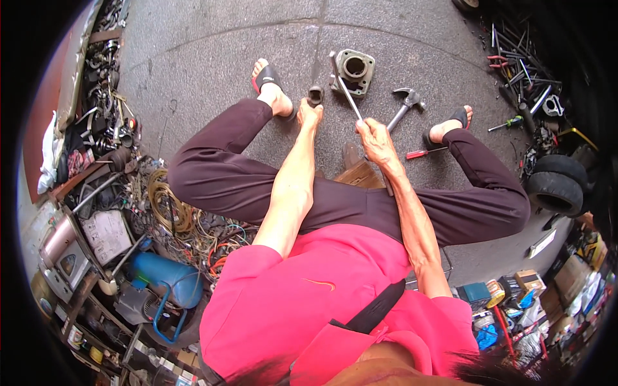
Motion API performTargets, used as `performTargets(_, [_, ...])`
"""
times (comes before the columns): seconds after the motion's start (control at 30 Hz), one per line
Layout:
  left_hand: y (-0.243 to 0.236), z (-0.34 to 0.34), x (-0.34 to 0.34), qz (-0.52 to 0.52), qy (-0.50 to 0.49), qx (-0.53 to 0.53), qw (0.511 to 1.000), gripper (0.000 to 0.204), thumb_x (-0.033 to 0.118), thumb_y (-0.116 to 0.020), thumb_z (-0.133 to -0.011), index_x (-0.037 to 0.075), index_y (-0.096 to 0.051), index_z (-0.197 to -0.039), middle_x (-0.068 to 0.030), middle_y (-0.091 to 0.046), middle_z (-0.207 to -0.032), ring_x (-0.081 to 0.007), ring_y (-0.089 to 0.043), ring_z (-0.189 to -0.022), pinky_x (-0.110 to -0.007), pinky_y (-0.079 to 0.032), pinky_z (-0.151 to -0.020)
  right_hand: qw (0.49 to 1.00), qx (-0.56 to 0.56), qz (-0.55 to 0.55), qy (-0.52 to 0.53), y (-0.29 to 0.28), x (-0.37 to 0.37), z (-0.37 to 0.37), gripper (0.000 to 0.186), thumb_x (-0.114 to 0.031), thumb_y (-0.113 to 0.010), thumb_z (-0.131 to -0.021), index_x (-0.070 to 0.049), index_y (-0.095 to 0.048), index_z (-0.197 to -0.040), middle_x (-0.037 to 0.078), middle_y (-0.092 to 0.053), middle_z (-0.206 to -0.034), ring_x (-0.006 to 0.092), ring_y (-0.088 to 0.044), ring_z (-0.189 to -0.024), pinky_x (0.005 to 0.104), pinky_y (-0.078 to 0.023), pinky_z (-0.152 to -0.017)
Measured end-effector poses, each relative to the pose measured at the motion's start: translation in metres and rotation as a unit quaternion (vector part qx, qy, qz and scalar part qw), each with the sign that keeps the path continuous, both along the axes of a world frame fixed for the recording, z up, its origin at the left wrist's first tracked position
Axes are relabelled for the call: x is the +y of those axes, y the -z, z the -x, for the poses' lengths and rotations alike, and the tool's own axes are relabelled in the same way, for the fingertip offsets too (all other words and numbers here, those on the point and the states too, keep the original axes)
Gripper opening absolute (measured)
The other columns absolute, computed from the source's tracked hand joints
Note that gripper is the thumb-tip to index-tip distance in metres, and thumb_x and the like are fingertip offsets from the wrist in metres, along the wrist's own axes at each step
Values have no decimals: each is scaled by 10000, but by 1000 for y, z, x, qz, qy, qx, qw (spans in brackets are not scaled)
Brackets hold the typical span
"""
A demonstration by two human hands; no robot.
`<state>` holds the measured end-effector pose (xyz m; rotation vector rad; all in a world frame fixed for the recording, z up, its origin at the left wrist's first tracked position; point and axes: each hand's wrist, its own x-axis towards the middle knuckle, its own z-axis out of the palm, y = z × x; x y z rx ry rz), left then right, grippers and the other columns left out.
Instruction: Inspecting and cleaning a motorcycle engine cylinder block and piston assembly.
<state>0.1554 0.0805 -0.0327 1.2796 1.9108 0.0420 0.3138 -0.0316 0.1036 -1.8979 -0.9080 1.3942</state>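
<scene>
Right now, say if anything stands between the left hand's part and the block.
Yes: in this view, the rod in the right hand slants between the part and the block, overlapping its left side.

Soft, bright light spreads over the floor [206, 58], leaving faint shadows. Fisheye distortion curves edges near the dark rim, and the hair [515, 369] is blurred

Arms [291, 186] outstretched; left grip [310, 116] curled, right grip [378, 141] clenched.
</scene>
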Motion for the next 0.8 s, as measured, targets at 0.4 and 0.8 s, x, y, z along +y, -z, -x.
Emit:
performTargets(0.4, [38,-8,-12,128,-271,-93,949,590,82,-661,-749,18,-417,-1283,-175,-626,-949,-231,-643,-686,-351,-530,-507,987,-124,-54,-90,6,39,11,385,-356,-484,-944,1,-573,-829,153,-553,-623,245,-565,-592,374,-431,-580])
performTargets(0.8, [19,1,-16,178,-296,-137,928,284,98,-622,-760,26,-616,-1034,-153,-634,-812,-234,-619,-620,-368,-506,-500,980,-175,-2,-92,36,33,25,411,-362,-422,-958,-6,-560,-805,262,-567,-689,450,-576,-697,491,-421,-589])
